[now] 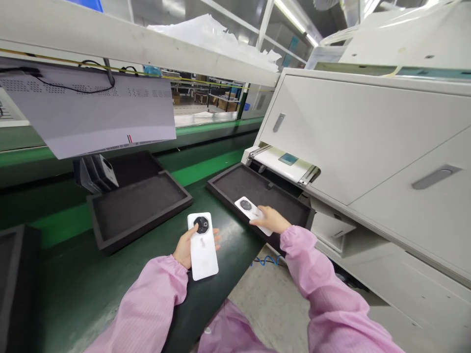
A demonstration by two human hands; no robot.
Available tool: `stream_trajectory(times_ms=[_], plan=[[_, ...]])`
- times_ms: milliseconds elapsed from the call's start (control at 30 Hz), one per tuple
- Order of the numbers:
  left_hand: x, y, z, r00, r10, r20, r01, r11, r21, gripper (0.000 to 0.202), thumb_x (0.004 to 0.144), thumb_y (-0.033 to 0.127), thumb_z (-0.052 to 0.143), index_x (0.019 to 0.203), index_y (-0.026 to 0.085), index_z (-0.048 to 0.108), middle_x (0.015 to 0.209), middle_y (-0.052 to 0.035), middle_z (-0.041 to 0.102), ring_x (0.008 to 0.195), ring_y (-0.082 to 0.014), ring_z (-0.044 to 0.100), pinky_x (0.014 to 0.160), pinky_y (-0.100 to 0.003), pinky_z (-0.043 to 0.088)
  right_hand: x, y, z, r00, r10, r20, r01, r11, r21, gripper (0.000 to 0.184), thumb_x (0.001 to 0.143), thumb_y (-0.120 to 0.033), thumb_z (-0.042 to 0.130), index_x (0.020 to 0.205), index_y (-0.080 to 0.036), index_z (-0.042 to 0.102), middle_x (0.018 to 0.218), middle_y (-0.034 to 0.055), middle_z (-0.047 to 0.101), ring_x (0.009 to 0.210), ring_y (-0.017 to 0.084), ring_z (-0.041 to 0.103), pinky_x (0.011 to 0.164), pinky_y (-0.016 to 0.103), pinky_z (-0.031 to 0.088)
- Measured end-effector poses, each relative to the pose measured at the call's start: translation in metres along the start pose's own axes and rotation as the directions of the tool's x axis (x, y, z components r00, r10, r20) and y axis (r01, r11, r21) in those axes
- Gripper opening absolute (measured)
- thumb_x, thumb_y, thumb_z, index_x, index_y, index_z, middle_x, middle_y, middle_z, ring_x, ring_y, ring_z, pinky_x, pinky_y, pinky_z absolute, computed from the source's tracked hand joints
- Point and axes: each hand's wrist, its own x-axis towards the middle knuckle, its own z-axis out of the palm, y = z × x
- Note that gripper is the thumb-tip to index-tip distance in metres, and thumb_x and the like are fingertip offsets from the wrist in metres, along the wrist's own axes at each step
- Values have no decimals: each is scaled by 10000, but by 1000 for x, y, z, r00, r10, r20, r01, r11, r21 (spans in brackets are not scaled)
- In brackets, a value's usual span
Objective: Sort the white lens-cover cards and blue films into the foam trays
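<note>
A white smartphone back cover with a round dark camera area lies in my left hand, which is wrapped round it above the green bench. Thumb and fingers grip its two long edges. Over the near edge of the right black foam tray, my right hand is closed on a second white phone back cover, tilted, its camera area facing up. Whether that cover touches the tray I cannot tell.
Another black foam tray sits at left, with several upright dark pieces behind it. A white machine stands at right; its small conveyor carries a bluish square. A grey-white panel hangs over the bench. Another dark tray is far left.
</note>
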Motion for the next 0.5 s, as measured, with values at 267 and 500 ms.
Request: stream_trajectory(times_ms=[267,500], plan=[[-2,-2,-1,995,92,-40,-91,995,36,475,854,426,435,1042,34,626,959,-155,707,785,-223,662,737,-361,499,-29,-21,2,999,27,40,-30,997,78,438,808,-426,526,1167,-176,540,1108,108,617,993,250,593,896,406,442],[-10,-11,0,893,447,-52,-432,884,178,532,794,526,521,1114,111,608,1094,-131,651,1025,-273,586,876,-356,438,-77,-140,95,939,-343,-34,332,872,361,649,747,-445,623,1297,-184,400,1269,164,426,1206,315,405,1025,486,334]])
